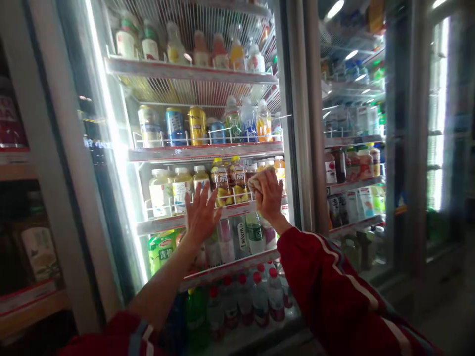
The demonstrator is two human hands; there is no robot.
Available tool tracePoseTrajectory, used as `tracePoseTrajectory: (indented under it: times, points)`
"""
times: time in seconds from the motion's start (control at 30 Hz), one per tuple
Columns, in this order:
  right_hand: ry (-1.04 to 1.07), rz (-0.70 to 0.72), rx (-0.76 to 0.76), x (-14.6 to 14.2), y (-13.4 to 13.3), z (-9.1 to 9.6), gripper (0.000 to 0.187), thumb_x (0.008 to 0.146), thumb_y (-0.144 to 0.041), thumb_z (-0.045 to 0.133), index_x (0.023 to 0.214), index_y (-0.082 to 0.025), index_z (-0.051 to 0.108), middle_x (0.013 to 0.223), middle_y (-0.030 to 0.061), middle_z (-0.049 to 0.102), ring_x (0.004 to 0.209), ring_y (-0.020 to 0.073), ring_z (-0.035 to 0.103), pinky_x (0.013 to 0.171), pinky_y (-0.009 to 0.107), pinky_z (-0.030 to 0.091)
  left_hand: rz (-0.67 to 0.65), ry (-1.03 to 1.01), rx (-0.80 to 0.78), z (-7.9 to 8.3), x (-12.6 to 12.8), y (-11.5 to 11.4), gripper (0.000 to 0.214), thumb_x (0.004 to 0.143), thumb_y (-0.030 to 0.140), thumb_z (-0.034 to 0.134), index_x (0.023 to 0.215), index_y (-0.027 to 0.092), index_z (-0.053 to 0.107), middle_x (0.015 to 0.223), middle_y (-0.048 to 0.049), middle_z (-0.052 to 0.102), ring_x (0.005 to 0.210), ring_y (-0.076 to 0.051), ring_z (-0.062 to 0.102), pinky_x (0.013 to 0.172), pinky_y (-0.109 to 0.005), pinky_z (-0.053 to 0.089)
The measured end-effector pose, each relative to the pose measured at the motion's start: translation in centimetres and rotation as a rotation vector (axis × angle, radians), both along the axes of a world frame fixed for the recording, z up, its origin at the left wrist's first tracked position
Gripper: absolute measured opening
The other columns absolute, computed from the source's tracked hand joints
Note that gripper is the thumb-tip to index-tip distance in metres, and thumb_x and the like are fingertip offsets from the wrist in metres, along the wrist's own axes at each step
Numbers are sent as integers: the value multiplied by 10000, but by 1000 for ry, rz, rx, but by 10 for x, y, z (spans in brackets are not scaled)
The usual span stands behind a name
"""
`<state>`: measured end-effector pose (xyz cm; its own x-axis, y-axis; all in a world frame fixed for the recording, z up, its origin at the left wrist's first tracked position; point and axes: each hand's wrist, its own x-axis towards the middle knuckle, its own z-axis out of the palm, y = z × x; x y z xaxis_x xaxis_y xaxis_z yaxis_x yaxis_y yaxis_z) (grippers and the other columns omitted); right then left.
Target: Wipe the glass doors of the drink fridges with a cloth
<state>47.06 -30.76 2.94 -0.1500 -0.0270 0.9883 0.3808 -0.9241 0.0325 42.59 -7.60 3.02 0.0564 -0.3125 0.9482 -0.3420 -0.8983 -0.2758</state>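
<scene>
My right hand [269, 195] is closed around a crumpled beige cloth [257, 182], in front of the glass door of a lit drinks fridge. To its left, my left hand [201, 212] is raised with fingers spread and holds nothing. Whether its palm touches the glass I cannot tell. Behind the hands, a fridge shelf [159, 226] bears pale-labelled bottles [160, 192] and brown tea bottles [237, 180] with yellow caps. Part of that row is hidden by my hands and the cloth.
Shelves above hold cans [197, 126] and bottles [233, 118]; red-capped bottles [275, 295] stand at the bottom. A metal door frame [308, 113] runs up the right, beside another fridge with bottles [365, 162]. More shelving [17, 157] stands at the left edge.
</scene>
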Motion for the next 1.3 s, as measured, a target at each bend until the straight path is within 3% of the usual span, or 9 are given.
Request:
tracePoseTrajectory:
  times: [0.07, 0.2, 0.27, 0.5, 0.6, 0.77, 0.87, 1.13, 1.3]
  points:
    - [29, -3, 1, 0, -7, 3, 428, 872, -283, 395, 1283, -185, 468, 1407, 127, 411, 1364, 234, 288, 1085, 496, 214, 17, -24, -16, 3, 0, 4, 491, 853, 345, 511, 1325, 229, 442, 1477, -94, 318, 1402, -244, 182, 1150, -473, 9]
    - [43, -4, 254, 8, -23, 15, 451, 870, -258, 374, 1304, -160, 449, 1412, 174, 391, 1342, 279, 309, 1034, 561, 245, 36, -65, -37, 10, -1, 15, 464, 862, 340, 496, 1311, 230, 461, 1469, -93, 336, 1403, -243, 179, 1148, -472, 24]
    - [28, 6, 284, 9, -16, 20, 450, 871, -246, 367, 1300, -139, 450, 1410, 191, 387, 1341, 289, 305, 1017, 565, 267, 36, -59, -33, 11, 0, 18, 458, 862, 340, 494, 1307, 236, 465, 1466, -86, 343, 1403, -243, 179, 1147, -476, 26]
    - [21, 38, -106, -18, 73, 18, 417, 876, -252, 392, 1272, -177, 500, 1425, 107, 396, 1393, 257, 216, 1101, 479, 219, 35, -2, -17, 10, -4, 21, 455, 872, 356, 471, 1313, 243, 458, 1465, -81, 345, 1399, -234, 200, 1149, -468, 21]
    - [54, 53, -190, -24, 86, 17, 421, 855, -221, 419, 1266, -212, 508, 1432, 68, 396, 1395, 242, 214, 1119, 490, 183, 44, -8, -57, 10, -11, 36, 477, 874, 365, 461, 1327, 217, 441, 1477, -104, 317, 1399, -238, 198, 1148, -465, 33]
    - [54, 69, -57, -15, 65, 27, 484, 843, -203, 403, 1324, -200, 444, 1432, 87, 389, 1372, 260, 261, 1093, 537, 198, 67, -17, -199, 11, -22, 75, 533, 863, 381, 466, 1360, 204, 395, 1497, -118, 268, 1405, -272, 167, 1137, -509, 35]
    - [28, 75, 38, -12, 70, 34, 484, 843, -209, 403, 1325, -186, 438, 1422, 106, 396, 1371, 277, 261, 1076, 552, 220, 91, -12, -258, 9, -24, 91, 523, 866, 384, 461, 1355, 207, 401, 1501, -123, 258, 1405, -283, 162, 1128, -528, 55]
    - [24, 123, -218, -35, 159, 24, 394, 870, -218, 428, 1251, -178, 521, 1414, 89, 418, 1395, 250, 205, 1116, 486, 207, 105, -2, -245, 1, -28, 104, 528, 869, 390, 464, 1360, 213, 387, 1491, -127, 281, 1401, -275, 183, 1127, -522, 71]
    - [39, 152, -299, -36, 165, 24, 401, 866, -207, 440, 1260, -203, 514, 1412, 63, 429, 1393, 231, 222, 1131, 484, 179, 159, -8, -303, -7, -36, 130, 558, 862, 391, 473, 1373, 197, 360, 1486, -144, 286, 1400, -278, 183, 1122, -540, 75]
